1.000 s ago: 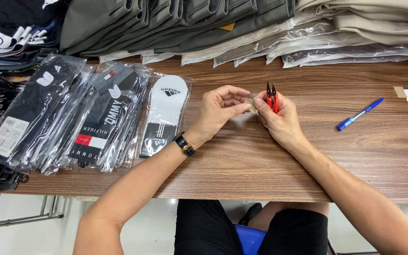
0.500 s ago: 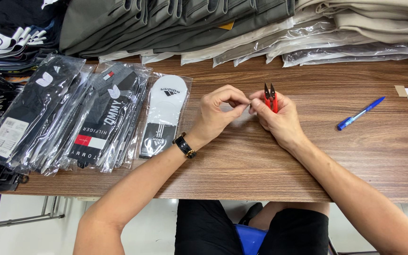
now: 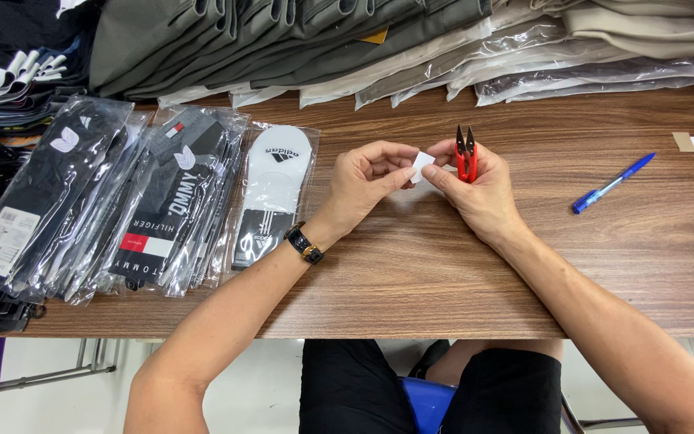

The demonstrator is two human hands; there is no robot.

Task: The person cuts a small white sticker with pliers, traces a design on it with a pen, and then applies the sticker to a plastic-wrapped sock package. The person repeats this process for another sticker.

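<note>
A person seated at a wooden table [image 3: 459, 273] is pinching a small white paper tag [image 3: 422, 165] between both hands just above the tabletop. The left hand [image 3: 371, 181] is curling its fingers inward, with thumb and forefinger closing on the tag's left edge, and a dark watch with a gold clasp [image 3: 304, 244] is sitting on that wrist. The right hand [image 3: 479, 193] is gripping the tag's right edge with its fingertips while also holding a pair of red thread snips [image 3: 466, 157] against the palm, the dark blades pointing up and away from the person. The two hands are nearly touching, meeting at the tag near the middle of the table. To the left, packets of socks in clear plastic [image 3: 106, 201] are lying fanned out in an overlapping row, the nearest one to the left hand being a white pair [image 3: 273, 193]. A blue pen [image 3: 610, 183] is lying at a slant on the table to the right of the right hand, well apart from it, and two small paper slips [image 3: 692, 145] are resting farther right near the edge. Along the far side of the table, folded grey and beige garments in plastic bags [image 3: 411, 40] are stacked in piles.
</note>
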